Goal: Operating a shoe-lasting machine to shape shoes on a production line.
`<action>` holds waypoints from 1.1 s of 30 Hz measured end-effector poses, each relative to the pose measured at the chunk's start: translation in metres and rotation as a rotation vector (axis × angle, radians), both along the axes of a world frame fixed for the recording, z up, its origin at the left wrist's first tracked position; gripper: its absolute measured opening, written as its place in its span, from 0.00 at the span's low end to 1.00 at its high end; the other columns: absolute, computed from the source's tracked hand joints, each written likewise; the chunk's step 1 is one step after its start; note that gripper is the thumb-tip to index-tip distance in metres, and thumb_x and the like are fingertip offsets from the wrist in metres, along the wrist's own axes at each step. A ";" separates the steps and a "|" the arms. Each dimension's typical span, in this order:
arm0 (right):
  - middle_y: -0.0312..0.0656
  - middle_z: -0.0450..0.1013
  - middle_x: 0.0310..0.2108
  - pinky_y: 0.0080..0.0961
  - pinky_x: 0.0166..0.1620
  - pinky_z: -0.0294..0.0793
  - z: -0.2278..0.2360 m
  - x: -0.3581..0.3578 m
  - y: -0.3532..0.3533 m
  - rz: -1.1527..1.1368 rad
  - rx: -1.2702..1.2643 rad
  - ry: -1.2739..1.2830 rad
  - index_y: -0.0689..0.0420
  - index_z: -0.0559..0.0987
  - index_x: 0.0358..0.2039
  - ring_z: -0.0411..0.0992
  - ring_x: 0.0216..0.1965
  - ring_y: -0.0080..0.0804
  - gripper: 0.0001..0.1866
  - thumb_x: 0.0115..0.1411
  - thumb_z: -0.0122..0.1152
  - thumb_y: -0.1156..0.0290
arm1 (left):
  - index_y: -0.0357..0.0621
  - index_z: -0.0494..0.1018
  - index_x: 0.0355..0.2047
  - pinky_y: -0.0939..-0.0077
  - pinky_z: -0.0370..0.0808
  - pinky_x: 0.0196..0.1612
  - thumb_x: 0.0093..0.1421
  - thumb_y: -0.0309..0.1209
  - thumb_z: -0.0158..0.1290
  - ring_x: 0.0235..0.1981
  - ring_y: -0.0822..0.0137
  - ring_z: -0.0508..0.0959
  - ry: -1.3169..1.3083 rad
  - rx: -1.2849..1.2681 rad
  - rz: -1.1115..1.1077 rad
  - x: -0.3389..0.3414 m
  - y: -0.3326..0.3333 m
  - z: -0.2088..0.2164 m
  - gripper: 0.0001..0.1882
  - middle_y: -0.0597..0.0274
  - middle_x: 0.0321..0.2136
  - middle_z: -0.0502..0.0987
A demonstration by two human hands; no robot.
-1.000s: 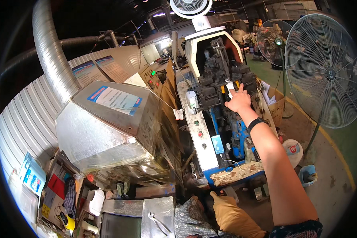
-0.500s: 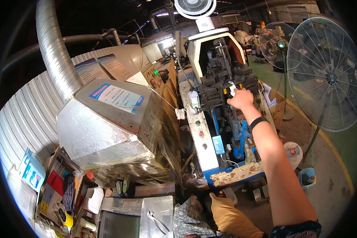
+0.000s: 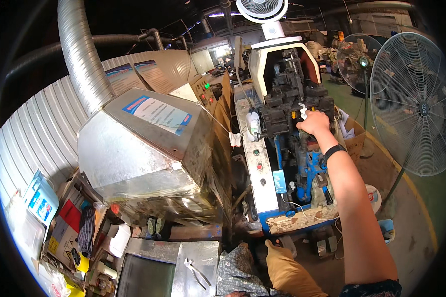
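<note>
My right arm stretches from the lower right to a dark, greasy machine with a blue lower frame. At the front of its black blocks, my right hand is closed on a small white object. Part of that object sticks up past my fingers, and its kind is too small to make out. A yellow piece shows just left of the hand. On the machine's pale left side panel stands a white bottle, above a green and a red button. My left hand does not show.
A sheet-metal hood with a duct fills the left. Pliers lie on a metal plate at the bottom. A large standing fan is at right, a small white fan atop the machine. A blue box hangs on the front.
The whole view has shifted, so the scene sits further right and lower. My right hand stays at the same spot on the machine, still holding the white object. A black-handled lever now shows beside my forearm.
</note>
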State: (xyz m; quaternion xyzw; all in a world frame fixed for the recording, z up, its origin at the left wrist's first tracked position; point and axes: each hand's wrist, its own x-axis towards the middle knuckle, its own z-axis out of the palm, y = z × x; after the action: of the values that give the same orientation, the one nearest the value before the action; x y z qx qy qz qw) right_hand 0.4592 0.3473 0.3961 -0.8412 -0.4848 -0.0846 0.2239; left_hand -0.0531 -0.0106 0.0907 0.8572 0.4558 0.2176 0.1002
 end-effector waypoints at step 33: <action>0.48 0.59 0.63 0.45 0.54 0.70 -0.066 -0.037 -0.094 0.143 0.171 -0.143 0.34 0.69 0.62 0.64 0.54 0.56 0.42 0.41 0.68 0.58 | 0.44 0.81 0.34 0.58 0.72 0.52 0.56 0.32 0.57 0.47 0.50 0.78 -0.180 -0.042 -0.065 -0.012 -0.001 0.004 0.09 0.53 0.41 0.81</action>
State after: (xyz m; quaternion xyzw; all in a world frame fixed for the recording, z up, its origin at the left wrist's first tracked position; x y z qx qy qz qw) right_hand 0.4224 0.2534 0.3303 -0.7741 -0.5494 -0.1690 0.2651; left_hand -0.0653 -0.0112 0.0949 0.8463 0.4211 0.2808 0.1659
